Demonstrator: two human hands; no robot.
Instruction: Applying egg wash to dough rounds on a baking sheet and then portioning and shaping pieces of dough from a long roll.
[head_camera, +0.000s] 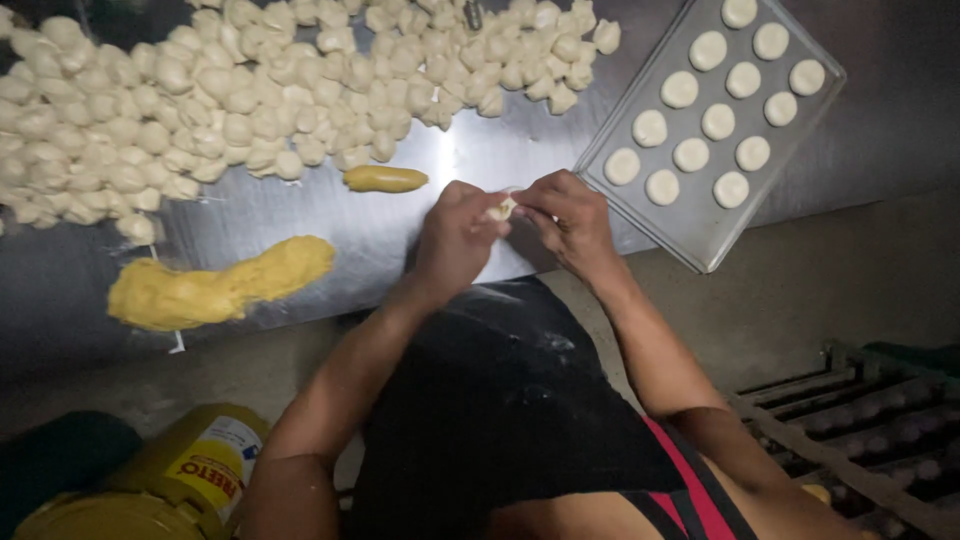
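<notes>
Two hands are seen working together over the steel counter (330, 215), near its front edge. A small pale dough piece (502, 208) is pinched between them: the left hand (455, 240) is closed around it from the left, and the right hand (570, 222) is curled onto it from the right, fingertips meeting at the dough. Only a small patch of the piece is shown between the fingers, so its shape, long axis and the way it points cannot be told. It is held just above the counter, equally near to both hands, since both are touching it.

A short yellow filling roll (385, 179) is laid just up and to the left of the left hand, apart from it, with its long axis running left to right along the counter; the left hand is the nearer one. A larger yellow filling mass (215, 288) is spread further left near the counter's front edge, its length slanting up toward the right. A big heap of dough pieces (250, 90) is piled across the far side. To the right, a metal tray (700, 225) is set at an angle, with flattened dough rounds (690, 155) arranged in rows; it is nearer the right hand, though not touched. A yellow tub (170, 480) is seen below, at lower left
</notes>
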